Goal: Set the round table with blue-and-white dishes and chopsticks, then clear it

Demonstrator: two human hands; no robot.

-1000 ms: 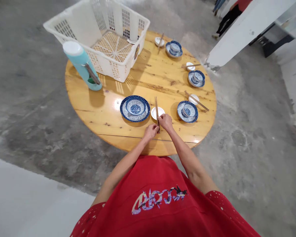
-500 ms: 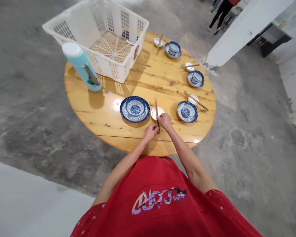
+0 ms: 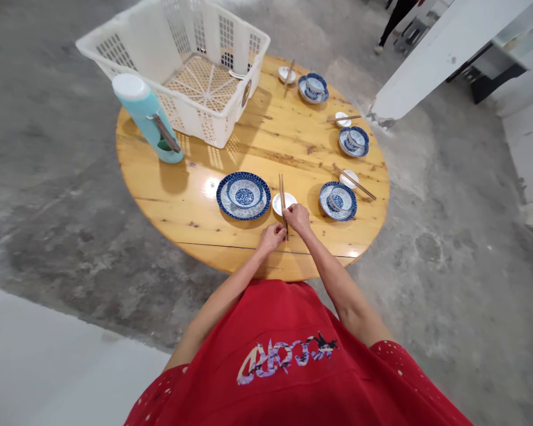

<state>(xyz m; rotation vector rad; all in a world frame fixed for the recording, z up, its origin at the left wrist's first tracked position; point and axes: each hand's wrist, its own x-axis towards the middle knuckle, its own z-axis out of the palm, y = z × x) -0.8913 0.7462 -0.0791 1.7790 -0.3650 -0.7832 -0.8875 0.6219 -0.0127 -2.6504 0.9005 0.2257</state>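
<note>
A pair of brown chopsticks lies lengthwise across a small white dish close to the near edge of the round wooden table. My left hand pinches the chopsticks at their near end. Higher up, by the rim of the dish, my right hand has its fingers closed on the same pair. Left of the dish, a blue-patterned bowl sits on a blue-rimmed plate.
Plates with bowls or cups line the right side, each beside a white dish and chopsticks. A white plastic crate and a light-blue thermos stand at the left. Beyond are a white pillar and a person's leg.
My hands stay on the chopsticks with almost no movement. The view has shifted very slightly, and the person in the background has moved partly out of the picture.
</note>
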